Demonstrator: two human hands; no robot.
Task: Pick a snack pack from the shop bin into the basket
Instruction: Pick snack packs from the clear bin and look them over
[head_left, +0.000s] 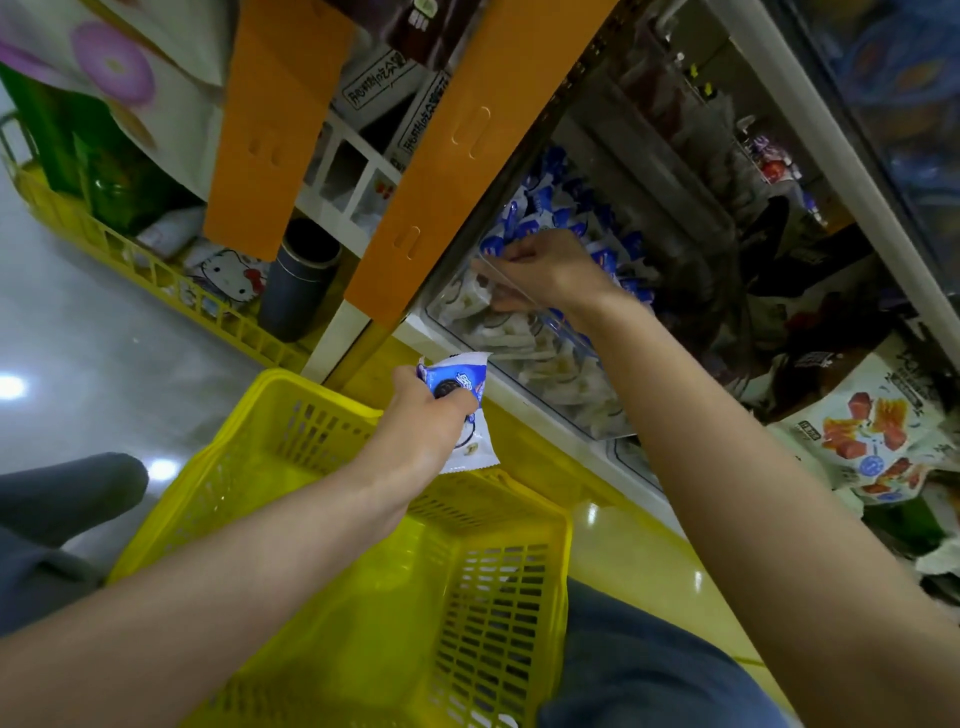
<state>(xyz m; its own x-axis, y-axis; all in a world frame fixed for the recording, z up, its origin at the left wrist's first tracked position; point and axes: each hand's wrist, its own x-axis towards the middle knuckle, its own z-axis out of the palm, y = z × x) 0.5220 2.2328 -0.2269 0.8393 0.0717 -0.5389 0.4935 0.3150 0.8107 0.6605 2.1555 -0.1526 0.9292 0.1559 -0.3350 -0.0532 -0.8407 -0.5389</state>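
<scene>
Head view: my left hand (423, 415) fingers grip the snack pack (457, 382) just over the basket (322, 415) far edge, mid frame; right hand (550, 267) is in the shop bin (550, 384), hold unclear.

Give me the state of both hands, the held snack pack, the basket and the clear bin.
left hand: grips the snack pack.
right hand: reaching into the clear bin, fingers curled among blue packs; grip unclear.
snack pack: held above the basket's far rim, not yet inside.
basket: upright, no pack visible inside.
clear bin: open-topped, holding many packs.
</scene>
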